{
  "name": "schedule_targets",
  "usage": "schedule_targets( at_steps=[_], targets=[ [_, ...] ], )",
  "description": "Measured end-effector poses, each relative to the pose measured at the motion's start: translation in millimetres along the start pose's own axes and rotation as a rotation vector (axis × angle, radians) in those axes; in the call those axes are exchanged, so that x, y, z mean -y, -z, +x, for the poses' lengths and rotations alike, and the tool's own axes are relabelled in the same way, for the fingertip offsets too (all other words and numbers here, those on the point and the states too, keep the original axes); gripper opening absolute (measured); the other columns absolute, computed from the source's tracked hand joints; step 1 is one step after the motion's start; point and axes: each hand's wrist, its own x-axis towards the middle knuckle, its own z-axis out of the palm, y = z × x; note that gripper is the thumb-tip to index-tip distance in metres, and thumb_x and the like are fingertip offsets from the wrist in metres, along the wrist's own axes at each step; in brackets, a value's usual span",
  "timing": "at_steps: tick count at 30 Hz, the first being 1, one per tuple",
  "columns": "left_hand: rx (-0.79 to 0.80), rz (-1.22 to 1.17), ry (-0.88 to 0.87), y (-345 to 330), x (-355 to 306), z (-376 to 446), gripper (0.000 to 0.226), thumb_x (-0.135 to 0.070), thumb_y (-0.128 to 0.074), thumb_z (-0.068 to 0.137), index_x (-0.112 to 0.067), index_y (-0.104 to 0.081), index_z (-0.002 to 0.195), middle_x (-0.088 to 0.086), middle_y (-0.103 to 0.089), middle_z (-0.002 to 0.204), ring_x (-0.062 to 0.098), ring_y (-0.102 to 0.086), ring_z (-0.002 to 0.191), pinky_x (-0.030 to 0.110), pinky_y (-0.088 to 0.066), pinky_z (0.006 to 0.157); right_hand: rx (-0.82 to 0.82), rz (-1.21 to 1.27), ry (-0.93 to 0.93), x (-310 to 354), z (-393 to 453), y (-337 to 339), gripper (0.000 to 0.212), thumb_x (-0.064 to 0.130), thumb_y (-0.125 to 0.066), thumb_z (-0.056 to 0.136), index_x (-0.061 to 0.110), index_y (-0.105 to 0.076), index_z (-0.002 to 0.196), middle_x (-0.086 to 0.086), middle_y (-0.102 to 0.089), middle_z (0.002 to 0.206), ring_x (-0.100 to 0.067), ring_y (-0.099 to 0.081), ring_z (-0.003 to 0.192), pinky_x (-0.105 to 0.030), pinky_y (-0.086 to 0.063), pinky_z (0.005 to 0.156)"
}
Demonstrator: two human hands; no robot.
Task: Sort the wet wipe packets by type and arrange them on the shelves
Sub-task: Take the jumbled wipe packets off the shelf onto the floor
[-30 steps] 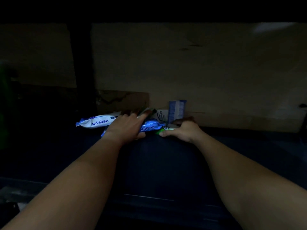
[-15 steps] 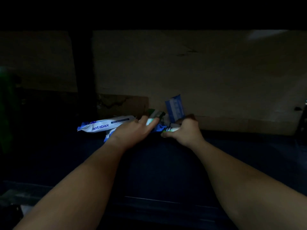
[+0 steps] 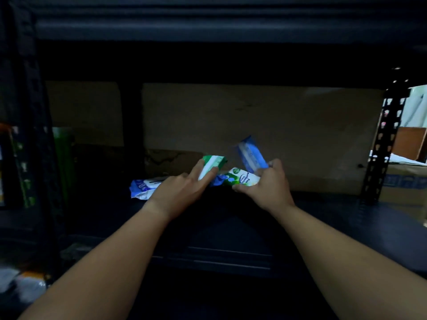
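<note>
Sorting step in hand, mid-pick: both hands are in a small pile of wet wipe packets at the back of the dark shelf (image 3: 323,218), roughly 12 o'clock from the person.

Left hand (image 3: 178,192) lies flat-ish, index and middle fingers straight and spread, with a green-and-white packet (image 3: 211,166) caught between them. Looks like a scissor pinch, the packet's far end tipped up. I cannot tell what the thumb is doing.

Right hand (image 3: 269,187) has its fingers curled round two packets. A blue packet (image 3: 251,154) sticks up at about 11 o'clock from the knuckles, blurred. A white-and-green packet (image 3: 240,180) with an "Antibacterial" label is clamped low between thumb and fingers, pointing toward 9 o'clock.

A blue-and-white packet (image 3: 144,187) lies on the shelf at 9 o'clock of the left hand, partly under the wrist, not held. Something blue shows between the two hands; too dark to tell if it is a separate packet.

A cardboard sheet (image 3: 265,125) backs the shelf. A slotted shelf post (image 3: 383,144) stands at 3 o'clock, and a green item (image 3: 62,162) sits off at 9 o'clock, unclear.

Judgement: types are mixed and nothing is grouped yet. The next move calls for pulling the two green ones together and separating the blue from the right hand's grasp. Each kind then needs its own spot. Slippery film, so two in one hand may slide.
</note>
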Motion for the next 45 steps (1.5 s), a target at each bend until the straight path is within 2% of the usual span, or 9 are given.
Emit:
schedule_targets(
  at_steps=[3,9,15,19,23,29,35,40,45],
  targets=[
    [-0.030,-0.033,0.025,22.9,-12.8,-21.7,0.086,-0.010,-0.068,0.085,-0.025,-0.015,0.152,0.022,-0.032,0.157,0.037,-0.066,0.067,0.040,-0.047,0.041,-0.003,0.021,-0.004,5.0,-27.6,22.7,0.058,0.058,-0.089,0.063,0.011,-0.071,0.092,0.003,-0.033,0.117,-0.017,-0.055,0.093,-0.030,-0.049,0.087],
    [-0.115,-0.087,0.038,71.8,-52.3,-68.4,0.083,-0.010,-0.082,0.071,-0.018,-0.046,0.146,0.023,-0.050,0.146,0.032,-0.069,0.067,0.036,-0.046,0.036,-0.047,0.092,-0.007,7.6,-96.6,57.7,0.060,0.063,-0.086,0.062,0.015,-0.073,0.096,0.008,-0.033,0.113,-0.009,-0.055,0.087,-0.022,-0.044,0.077],
    [-0.214,-0.144,-0.095,113.6,-83.2,-107.2,0.085,0.004,-0.076,0.074,-0.017,-0.038,0.147,0.030,-0.045,0.147,0.037,-0.070,0.087,0.042,-0.059,0.058,-0.115,0.119,0.043,1.4,-174.1,85.2,0.054,0.058,-0.087,0.066,0.016,-0.074,0.099,0.012,-0.032,0.113,0.000,-0.047,0.089,-0.005,-0.035,0.070],
    [-0.258,-0.141,-0.156,128.8,-115.4,-139.5,0.073,0.004,-0.060,0.078,-0.020,-0.041,0.145,0.028,-0.048,0.146,0.038,-0.070,0.085,0.041,-0.058,0.056,-0.136,0.148,0.059,-6.4,-228.5,97.4,0.047,0.053,-0.088,0.066,0.018,-0.076,0.095,0.011,-0.033,0.114,0.002,-0.045,0.090,-0.016,-0.042,0.077],
    [-0.248,-0.189,-0.208,128.5,-149.5,-174.0,0.087,0.009,-0.074,0.070,-0.022,-0.041,0.145,0.027,-0.049,0.146,0.036,-0.068,0.082,0.040,-0.054,0.055,-0.091,0.156,0.026,-21.7,-277.8,101.0,0.044,0.054,-0.087,0.066,0.022,-0.074,0.093,0.013,-0.033,0.117,-0.004,-0.055,0.089,-0.020,-0.048,0.077],
    [-0.037,-0.329,-0.191,104.3,-213.2,-234.6,0.101,0.004,-0.082,0.064,-0.024,-0.036,0.149,0.026,-0.045,0.150,0.037,-0.068,0.080,0.039,-0.054,0.049,0.026,0.065,-0.127,-56.2,-357.1,90.2,0.051,0.057,-0.085,0.069,0.020,-0.074,0.103,0.014,-0.032,0.117,-0.005,-0.053,0.096,-0.025,-0.050,0.082],
    [0.260,-0.392,-0.196,73.9,-259.7,-295.4,0.116,0.010,-0.080,0.052,-0.024,-0.033,0.152,0.026,-0.047,0.149,0.034,-0.067,0.073,0.034,-0.046,0.040,0.178,-0.089,-0.287,-94.5,-428.5,65.6,0.059,0.068,-0.078,0.070,0.015,-0.069,0.094,0.010,-0.029,0.106,-0.013,-0.052,0.091,-0.026,-0.044,0.073],
    [0.451,-0.417,-0.157,43.9,-283.5,-323.0,0.120,0.010,-0.082,0.049,-0.024,-0.030,0.152,0.025,-0.038,0.153,0.035,-0.064,0.070,0.034,-0.045,0.038,0.301,-0.159,-0.387,-119.4,-454.9,50.5,0.064,0.068,-0.079,0.070,0.008,-0.067,0.089,0.007,-0.031,0.106,-0.021,-0.054,0.092,-0.036,-0.049,0.076],
    [0.533,-0.374,-0.161,28.9,-302.6,-332.2,0.123,0.013,-0.082,0.041,-0.022,-0.035,0.149,0.026,-0.046,0.148,0.033,-0.058,0.058,0.032,-0.036,0.035,0.314,-0.154,-0.553,-140.4,-463.4,40.6,0.074,0.066,-0.079,0.071,0.002,-0.072,0.108,0.008,-0.032,0.113,-0.019,-0.056,0.097,-0.033,-0.050,0.079]
  ],
)
